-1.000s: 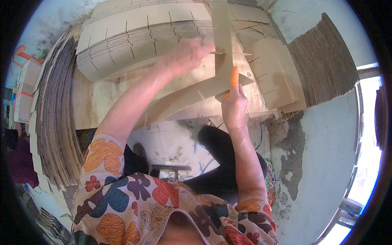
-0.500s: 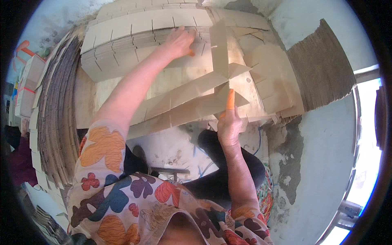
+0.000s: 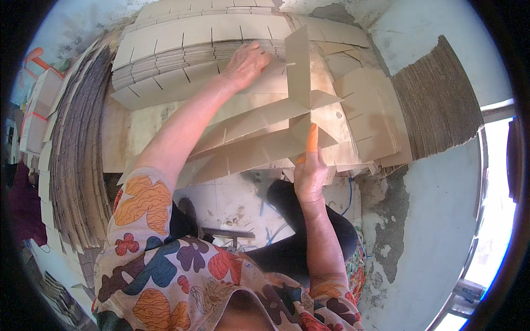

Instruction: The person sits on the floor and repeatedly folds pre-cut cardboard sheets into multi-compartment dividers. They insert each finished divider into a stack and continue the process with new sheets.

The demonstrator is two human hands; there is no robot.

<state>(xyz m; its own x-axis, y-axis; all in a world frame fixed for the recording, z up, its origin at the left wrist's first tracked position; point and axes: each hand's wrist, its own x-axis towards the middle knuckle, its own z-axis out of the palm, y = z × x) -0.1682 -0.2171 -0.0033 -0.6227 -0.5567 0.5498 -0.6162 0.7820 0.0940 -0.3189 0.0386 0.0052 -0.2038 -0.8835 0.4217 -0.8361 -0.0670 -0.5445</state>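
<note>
My right hand (image 3: 311, 175) grips a partition of interlocked cardboard strips (image 3: 259, 148) near its crossing. An orange finger cover sits on its index finger, which is stretched along the cardboard. One strip (image 3: 298, 69) of this piece points away from me; two long ones run to the lower left, under my left forearm. Farther off, my left hand (image 3: 247, 65) is at the front edge of a stack of slotted cardboard strips (image 3: 182, 36). Its fingers are curled over the upper edge of the front strip (image 3: 160, 83), and its thumb is hidden.
A tall stack of cardboard (image 3: 83, 143) stands at the left, by a white box (image 3: 41, 113) with an orange-handled tool above it. At the right lie flat slotted sheets (image 3: 372, 113) and another stack (image 3: 436, 96) against the wall. The wooden work surface (image 3: 149, 129) shows between them.
My left hand's fingers have curled in, and its orange-covered thumb has gone out of sight. My right hand keeps its hold on the partition, nearly still.
</note>
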